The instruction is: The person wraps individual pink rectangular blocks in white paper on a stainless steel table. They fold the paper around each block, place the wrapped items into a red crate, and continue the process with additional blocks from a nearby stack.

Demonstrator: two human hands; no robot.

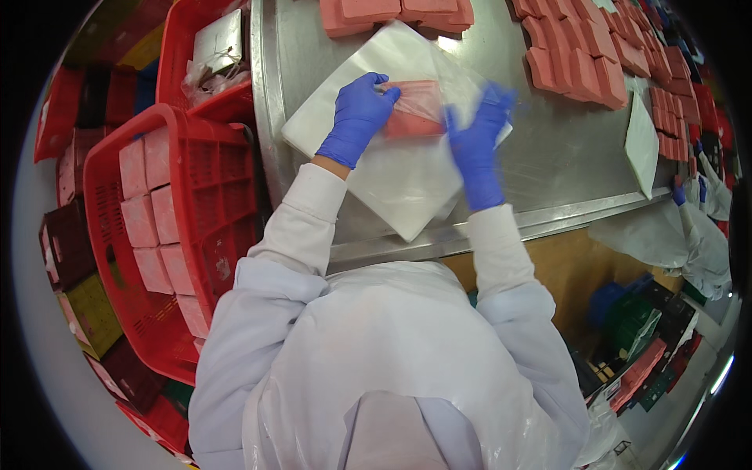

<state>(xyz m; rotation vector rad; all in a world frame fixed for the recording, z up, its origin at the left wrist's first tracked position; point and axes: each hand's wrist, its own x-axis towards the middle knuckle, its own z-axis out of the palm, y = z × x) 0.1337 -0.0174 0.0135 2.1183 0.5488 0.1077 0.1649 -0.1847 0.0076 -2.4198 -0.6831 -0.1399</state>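
A reddish-pink block (414, 123), partly covered by a fold of clear plastic film, lies on a stack of square translucent sheets (405, 194) set cornerwise on the steel table. My left hand (361, 114), in a blue glove, has its fingers at the block's upper left corner, pinching the film there. On the block's right side, my right hand (482, 141), also gloved in blue, is blurred by motion with fingers and thumb apart over the right part of the sheets. Whether it touches film cannot be told.
Reddish blocks (393, 12) lie at the steel table's (564, 153) far side, with more rows (576, 59) at right. A red plastic crate (176, 235) of wrapped blocks (141, 220) stands at left, another red crate (223, 106) behind it. A co-worker (702, 235) is at far right.
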